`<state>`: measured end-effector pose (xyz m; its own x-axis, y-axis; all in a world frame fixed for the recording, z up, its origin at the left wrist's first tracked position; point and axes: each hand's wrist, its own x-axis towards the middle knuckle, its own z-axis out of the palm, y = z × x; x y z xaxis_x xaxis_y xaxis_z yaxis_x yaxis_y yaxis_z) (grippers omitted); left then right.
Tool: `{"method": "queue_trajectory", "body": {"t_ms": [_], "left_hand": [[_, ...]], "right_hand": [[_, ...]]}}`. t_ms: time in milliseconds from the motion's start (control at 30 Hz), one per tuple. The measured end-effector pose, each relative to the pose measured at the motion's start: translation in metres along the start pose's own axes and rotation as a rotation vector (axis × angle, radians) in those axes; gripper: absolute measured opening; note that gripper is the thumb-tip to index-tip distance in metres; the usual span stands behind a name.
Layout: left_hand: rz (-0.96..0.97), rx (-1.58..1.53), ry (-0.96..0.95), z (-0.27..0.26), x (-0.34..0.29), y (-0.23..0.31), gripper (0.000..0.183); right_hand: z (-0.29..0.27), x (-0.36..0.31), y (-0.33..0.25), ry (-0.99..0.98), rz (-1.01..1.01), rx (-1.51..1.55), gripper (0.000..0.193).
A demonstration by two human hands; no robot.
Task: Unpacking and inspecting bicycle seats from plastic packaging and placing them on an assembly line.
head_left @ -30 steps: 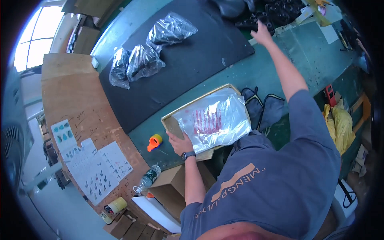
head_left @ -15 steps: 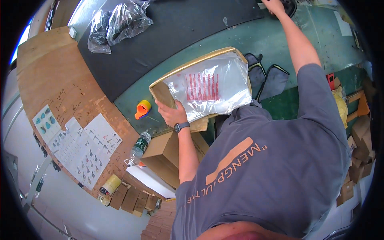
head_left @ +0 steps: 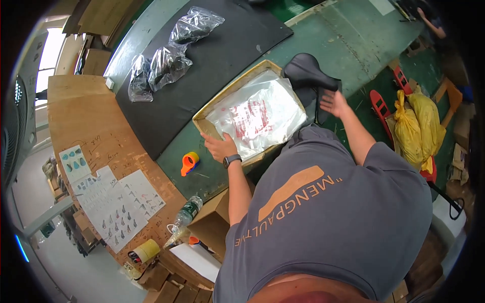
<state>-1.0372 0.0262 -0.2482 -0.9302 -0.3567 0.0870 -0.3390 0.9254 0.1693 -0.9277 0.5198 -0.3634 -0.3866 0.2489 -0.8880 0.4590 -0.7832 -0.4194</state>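
A shallow cardboard box [head_left: 201, 122] with golden tape along its rim lies on the green table, a clear plastic bag [head_left: 275, 108] with red print spread inside it. My left hand [head_left: 221, 148] grips the box's left end, thumb over the wall. Just right of the box is a black bicycle saddle [head_left: 303, 69], its nose pointing right, over dark pads that it partly hides. Close below the nose, my right hand [head_left: 333, 103] is open, fingers spread, and nothing shows in it.
Bagged dark items [head_left: 169, 65] lie on a black mat [head_left: 222, 55] beyond the box. An orange-yellow tape dispenser [head_left: 189, 162], a plastic bottle [head_left: 189, 211] and an open carton [head_left: 214, 222] are at left. Yellow sacks [head_left: 417, 126] stand at right; another person's arm [head_left: 432, 25] shows far right.
My right hand has come back from the far right of the table, and the black saddle now lies beside the box. My left hand stays on the box; the view has shifted.
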Motion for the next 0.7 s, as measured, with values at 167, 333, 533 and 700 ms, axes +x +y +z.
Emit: {"method": "queue_trajectory", "body": {"t_ms": [167, 333, 533, 700], "left_hand": [[0.056, -0.075, 0.036, 0.002, -0.003, -0.006, 0.101], [0.054, -0.049, -0.010, 0.000, -0.009, -0.022, 0.102], [0.194, -0.165, -0.146, 0.001, -0.014, -0.042, 0.077], [0.255, -0.217, -0.125, 0.004, -0.034, -0.062, 0.055]], "right_hand": [[-0.068, 0.027, 0.073, 0.281, -0.487, -0.738, 0.056], [-0.023, 0.024, 0.074, 0.432, -0.748, -1.289, 0.062], [-0.008, 0.037, 0.040, 0.331, -0.349, -1.531, 0.076], [-0.018, 0.033, 0.050, 0.316, -0.704, -1.754, 0.067]]}}
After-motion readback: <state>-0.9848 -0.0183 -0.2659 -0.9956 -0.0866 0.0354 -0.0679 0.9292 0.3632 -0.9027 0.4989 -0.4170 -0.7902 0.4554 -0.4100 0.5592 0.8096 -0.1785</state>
